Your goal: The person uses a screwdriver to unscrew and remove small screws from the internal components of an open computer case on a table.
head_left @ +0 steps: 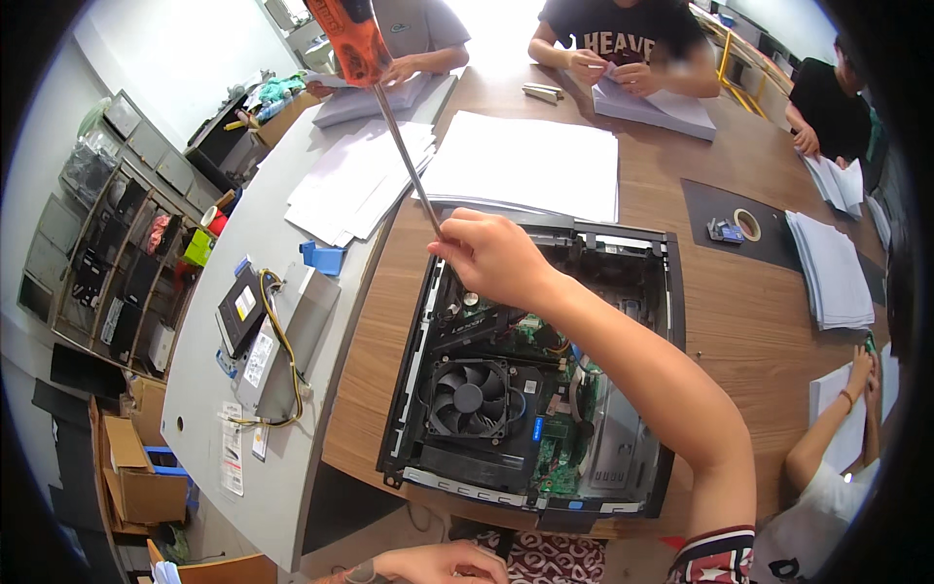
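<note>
My right hand (494,255) reaches over the opened computer case (671,292), its fingers pinched round the lower end of a long screwdriver (401,146). The screwdriver's metal shaft slants up and left to an orange handle cut off by the upper edge. Whether its tip touches the case is hidden behind my fingers. Inside the case are a black cooling fan (468,397), green circuit board (555,453) and cables. Down at the lower edge, my left hand (443,563) rests near my lap, fingers loosely bent and partly cut off, with nothing visible in it.
A metal power supply (292,341) with cables and a black drive (240,310) lie on the grey table (195,428) at left, near a blue plastic part (322,258). Paper stacks (530,165) lie beyond the case. A tape roll (747,225) sits at right. Several people handle papers around the table.
</note>
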Demonstrator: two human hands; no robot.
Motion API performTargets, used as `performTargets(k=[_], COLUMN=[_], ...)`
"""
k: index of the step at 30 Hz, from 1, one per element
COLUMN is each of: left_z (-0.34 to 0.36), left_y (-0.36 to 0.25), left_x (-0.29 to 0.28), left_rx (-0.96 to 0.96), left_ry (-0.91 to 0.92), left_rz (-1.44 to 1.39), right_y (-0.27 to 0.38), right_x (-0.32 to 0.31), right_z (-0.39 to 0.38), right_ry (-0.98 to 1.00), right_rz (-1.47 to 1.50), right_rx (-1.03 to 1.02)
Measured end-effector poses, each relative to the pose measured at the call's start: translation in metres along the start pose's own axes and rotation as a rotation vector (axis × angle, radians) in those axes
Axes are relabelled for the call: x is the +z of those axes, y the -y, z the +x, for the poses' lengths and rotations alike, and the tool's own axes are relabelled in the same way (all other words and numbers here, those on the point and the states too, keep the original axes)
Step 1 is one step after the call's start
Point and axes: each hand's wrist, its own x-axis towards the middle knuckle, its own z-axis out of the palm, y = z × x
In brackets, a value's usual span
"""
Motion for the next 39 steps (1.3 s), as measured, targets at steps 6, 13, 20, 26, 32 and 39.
performTargets(k=[6,13,20,26,32,39], left_z=[-0.046,0.06,0.097,0.104,0.104,0.108], left_y=[-0.104,-0.214,-0.167,-0.155,-0.155,-0.157], left_x=[-0.069,-0.21,-0.22,-0.223,-0.224,-0.215], left_rx=[0.729,1.257,0.899,0.865,0.843,0.844], left_ry=[-0.508,-1.27,-0.713,-0.733,-0.983,-1.056], left_rz=[0.442,0.399,0.263,0.153,0.389,0.361], right_y=[-0.002,0.011,0.002,-0.011,0.003,0.006], right_x=[0.0,-0.003,-0.001,-0.006,-0.007,-0.007], right_z=[0.001,0.002,0.0,0.009,0.026,0.018], right_ry=[0.006,0.014,0.01,0.059,0.12,0.001], right_rz=[0.019,-0.025,0.04,-0.002,0.04,0.075], right_rx=[0.002,0.007,0.053,-0.001,0.041,-0.024])
